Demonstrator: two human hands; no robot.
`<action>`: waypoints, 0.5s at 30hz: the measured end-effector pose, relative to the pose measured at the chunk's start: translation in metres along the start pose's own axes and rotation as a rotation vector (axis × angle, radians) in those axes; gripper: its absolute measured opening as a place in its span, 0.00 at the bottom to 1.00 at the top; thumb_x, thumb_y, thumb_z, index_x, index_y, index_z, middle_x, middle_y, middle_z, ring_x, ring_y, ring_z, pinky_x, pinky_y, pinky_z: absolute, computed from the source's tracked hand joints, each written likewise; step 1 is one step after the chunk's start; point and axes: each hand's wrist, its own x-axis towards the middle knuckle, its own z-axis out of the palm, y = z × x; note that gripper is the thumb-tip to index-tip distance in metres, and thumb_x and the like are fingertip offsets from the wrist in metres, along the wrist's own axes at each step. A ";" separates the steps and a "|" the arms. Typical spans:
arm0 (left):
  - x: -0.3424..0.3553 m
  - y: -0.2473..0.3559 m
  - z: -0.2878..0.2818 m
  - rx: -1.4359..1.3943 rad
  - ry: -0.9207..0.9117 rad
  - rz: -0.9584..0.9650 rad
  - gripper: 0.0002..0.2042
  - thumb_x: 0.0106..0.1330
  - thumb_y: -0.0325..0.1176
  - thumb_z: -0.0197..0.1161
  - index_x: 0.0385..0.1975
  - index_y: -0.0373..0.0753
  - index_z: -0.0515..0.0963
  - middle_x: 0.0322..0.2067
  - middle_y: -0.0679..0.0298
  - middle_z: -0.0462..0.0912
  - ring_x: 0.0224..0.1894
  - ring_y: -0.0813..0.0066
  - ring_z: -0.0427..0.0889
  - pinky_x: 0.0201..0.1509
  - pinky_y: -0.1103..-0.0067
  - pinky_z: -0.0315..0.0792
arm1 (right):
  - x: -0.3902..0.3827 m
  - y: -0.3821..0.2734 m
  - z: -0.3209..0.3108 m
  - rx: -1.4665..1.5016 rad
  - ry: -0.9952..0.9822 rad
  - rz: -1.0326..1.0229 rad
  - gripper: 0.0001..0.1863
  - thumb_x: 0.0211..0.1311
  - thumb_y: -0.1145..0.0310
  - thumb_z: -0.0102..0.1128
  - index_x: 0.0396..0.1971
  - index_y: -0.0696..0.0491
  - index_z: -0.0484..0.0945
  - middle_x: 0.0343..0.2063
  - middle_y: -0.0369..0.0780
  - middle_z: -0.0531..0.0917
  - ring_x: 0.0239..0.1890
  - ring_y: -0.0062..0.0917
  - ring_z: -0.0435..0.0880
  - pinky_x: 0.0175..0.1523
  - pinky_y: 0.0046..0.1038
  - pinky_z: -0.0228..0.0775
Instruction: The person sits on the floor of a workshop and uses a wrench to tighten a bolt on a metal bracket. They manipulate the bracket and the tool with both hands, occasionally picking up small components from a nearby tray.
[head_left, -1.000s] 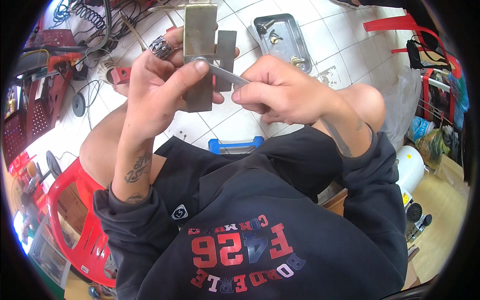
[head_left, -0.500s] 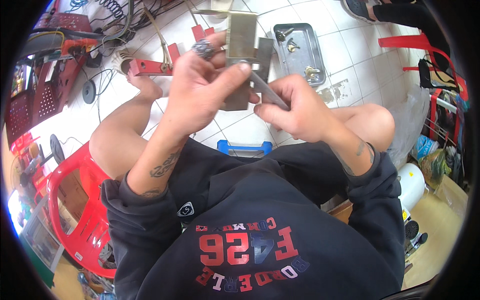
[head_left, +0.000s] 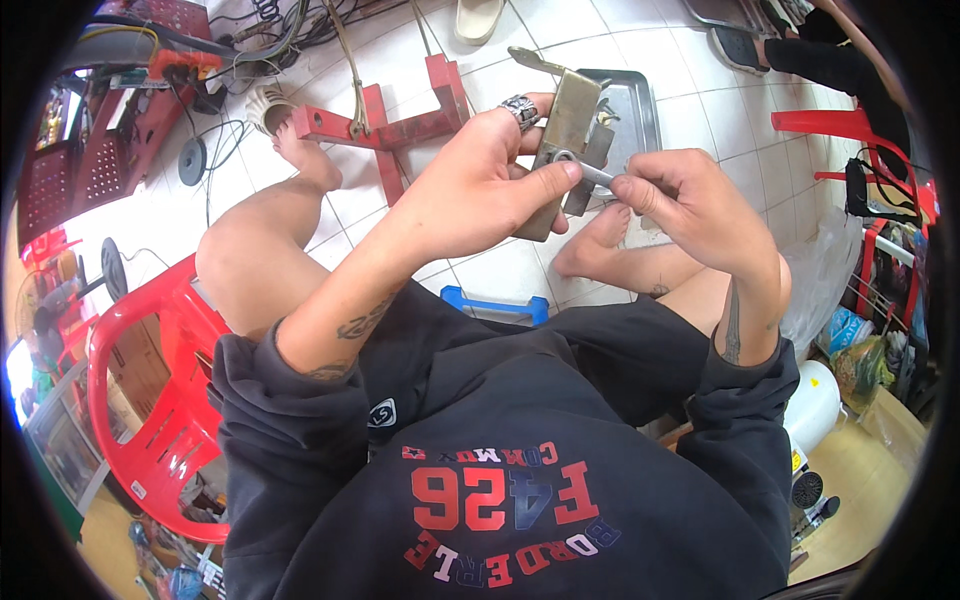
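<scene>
My left hand (head_left: pixel 475 185), with a chunky silver ring, holds a brass-coloured metal block (head_left: pixel 571 108) with a darker plate and a protruding lever, tilted over the floor. Its thumb presses by a round hole in the block. My right hand (head_left: pixel 690 205) pinches a thin, flat grey metal tool (head_left: pixel 597 172), like a file, whose far end reaches the block beside my left thumb. Behind the block lies a steel tray (head_left: pixel 637 105) with small metal parts, partly hidden.
A red metal frame (head_left: pixel 320 125) lies by my left foot. A blue plastic piece (head_left: pixel 495 305) is between my legs. Red chairs (head_left: pixel 140 400) are at left and right, tools and cables upper left, a white tank (head_left: pixel 812 405) at right. Another person's legs (head_left: pixel 810 55) show upper right.
My hands, still gripping the block and tool, have moved rightward across the view. The block is more tilted, with its lever in view. The red frame is more exposed.
</scene>
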 end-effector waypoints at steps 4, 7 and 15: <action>0.002 -0.006 0.004 -0.067 0.070 -0.035 0.24 0.69 0.26 0.58 0.64 0.32 0.63 0.42 0.56 0.83 0.30 0.75 0.85 0.30 0.80 0.79 | 0.000 -0.004 0.001 -0.115 0.104 0.064 0.19 0.66 0.60 0.65 0.22 0.60 0.77 0.12 0.35 0.66 0.18 0.18 0.60 0.23 0.26 0.53; 0.005 -0.018 0.009 -0.134 0.142 -0.040 0.23 0.69 0.27 0.59 0.63 0.32 0.63 0.41 0.57 0.83 0.31 0.73 0.86 0.33 0.79 0.80 | 0.000 -0.003 0.003 -0.096 0.195 0.032 0.17 0.65 0.63 0.65 0.22 0.60 0.78 0.12 0.33 0.68 0.18 0.15 0.62 0.23 0.24 0.53; 0.010 -0.018 0.003 -0.088 0.052 -0.024 0.29 0.68 0.25 0.60 0.67 0.31 0.57 0.44 0.56 0.81 0.34 0.72 0.86 0.37 0.76 0.81 | -0.006 -0.004 0.000 -0.128 0.208 -0.024 0.11 0.59 0.71 0.71 0.22 0.58 0.79 0.14 0.33 0.74 0.20 0.12 0.68 0.24 0.20 0.56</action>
